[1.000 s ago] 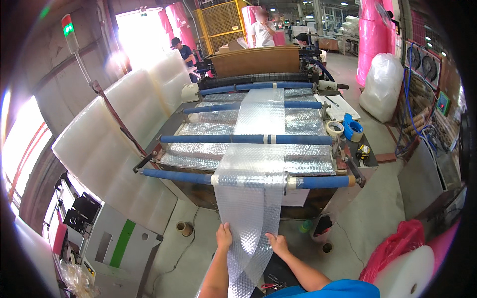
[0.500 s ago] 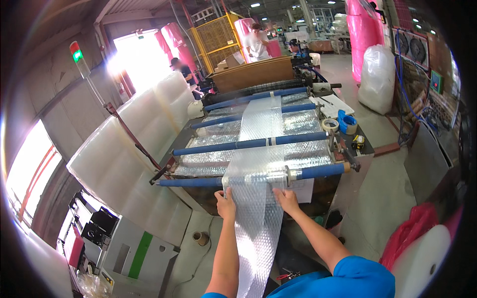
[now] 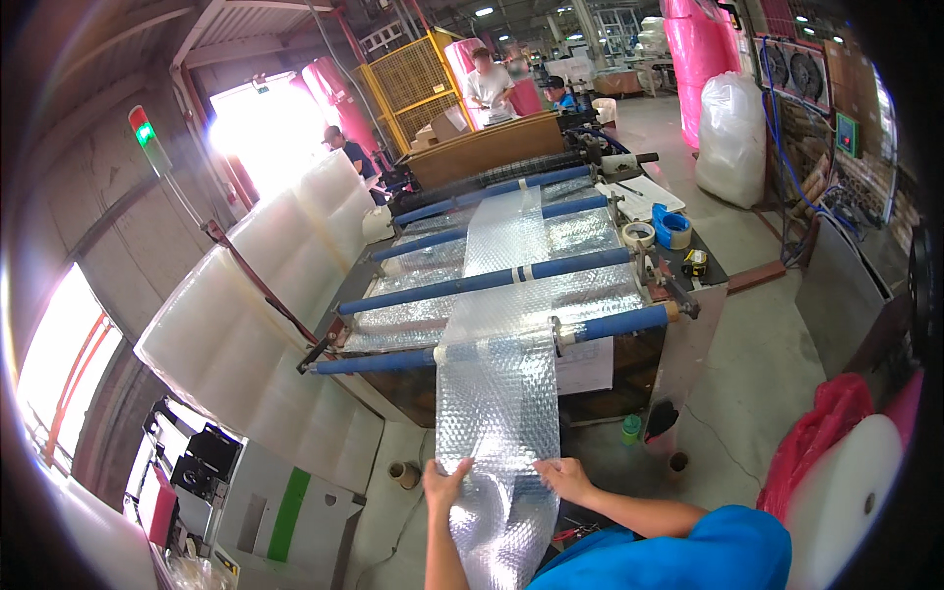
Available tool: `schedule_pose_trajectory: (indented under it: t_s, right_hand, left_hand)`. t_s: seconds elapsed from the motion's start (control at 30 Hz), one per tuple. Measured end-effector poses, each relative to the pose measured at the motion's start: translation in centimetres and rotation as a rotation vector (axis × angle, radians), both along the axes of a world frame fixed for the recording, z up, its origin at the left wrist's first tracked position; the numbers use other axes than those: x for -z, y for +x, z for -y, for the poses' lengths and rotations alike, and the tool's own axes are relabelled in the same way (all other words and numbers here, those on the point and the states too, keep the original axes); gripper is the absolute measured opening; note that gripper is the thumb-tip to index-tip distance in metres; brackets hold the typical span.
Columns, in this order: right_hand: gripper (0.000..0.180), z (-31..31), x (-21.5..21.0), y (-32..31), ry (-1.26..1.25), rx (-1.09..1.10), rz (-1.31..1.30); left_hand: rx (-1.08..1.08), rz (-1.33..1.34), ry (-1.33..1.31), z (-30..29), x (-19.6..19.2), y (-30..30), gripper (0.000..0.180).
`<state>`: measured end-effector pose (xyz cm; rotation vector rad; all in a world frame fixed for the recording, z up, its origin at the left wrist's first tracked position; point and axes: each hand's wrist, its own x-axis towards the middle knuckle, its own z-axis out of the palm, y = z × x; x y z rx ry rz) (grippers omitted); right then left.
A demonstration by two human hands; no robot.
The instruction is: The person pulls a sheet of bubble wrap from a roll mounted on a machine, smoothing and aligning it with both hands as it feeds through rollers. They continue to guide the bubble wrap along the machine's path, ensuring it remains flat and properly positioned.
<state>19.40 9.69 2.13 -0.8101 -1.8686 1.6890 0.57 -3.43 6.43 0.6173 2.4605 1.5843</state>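
A strip of clear, shiny bubble wrap (image 3: 497,403) runs over the blue rollers of a machine and hangs down toward me. My left hand (image 3: 446,484) pinches its left edge below the front roller (image 3: 619,323), thumb on top. At the opposite edge my right hand (image 3: 567,480) grips the wrap the same way, with the fingers partly hidden under it. Between my hands the sheet is slightly rumpled, and its lower end drops toward my body. Farther back, the strip passes over a second blue roller (image 3: 413,293).
Rolls of tape (image 3: 673,231) and a tape measure (image 3: 695,262) lie on the machine's right side. Tall stacked white rolls (image 3: 226,305) stand along the left. A grey cabinet (image 3: 295,526) is near left, and a white roll (image 3: 848,477) near right. People work beyond the machine.
Both hands have moved from beside the front roller down toward me, holding the bubble wrap's edges. More of the strip now shows between the roller and my hands. The view has shifted slightly.
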Motion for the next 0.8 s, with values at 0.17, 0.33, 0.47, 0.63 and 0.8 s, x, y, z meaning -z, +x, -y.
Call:
schedule_pose_trajectory:
  t_s: [0.17, 0.33, 0.47, 0.63, 0.8]
  right_hand:
    - [0.049, 2.0, -7.9, 0.8, -0.275, -0.054, -0.148]
    - [0.046, 1.6, -2.2, 0.1, -0.192, -0.004, -0.055]
    - [0.046, -1.0, 2.8, -0.1, 0.006, 0.038, 0.059]
    - [0.046, -3.8, 5.3, -1.3, 0.211, 0.097, 0.121]
    - [0.052, -5.6, 9.0, -3.0, 0.326, 0.198, 0.189]
  left_hand:
    - [0.103, 0.098, 0.296, 1.7, -7.3, 0.5, 0.029]
    - [0.09, 0.159, 0.137, 2.0, -1.8, -0.5, 0.03]
    - [0.023, 0.099, 0.083, -0.6, 5.2, -1.0, 0.036]
    - [0.011, 0.025, -0.137, -3.5, 7.7, -1.9, 0.047]
    - [0.002, -0.017, -0.131, -4.8, 10.0, -3.2, 0.049]
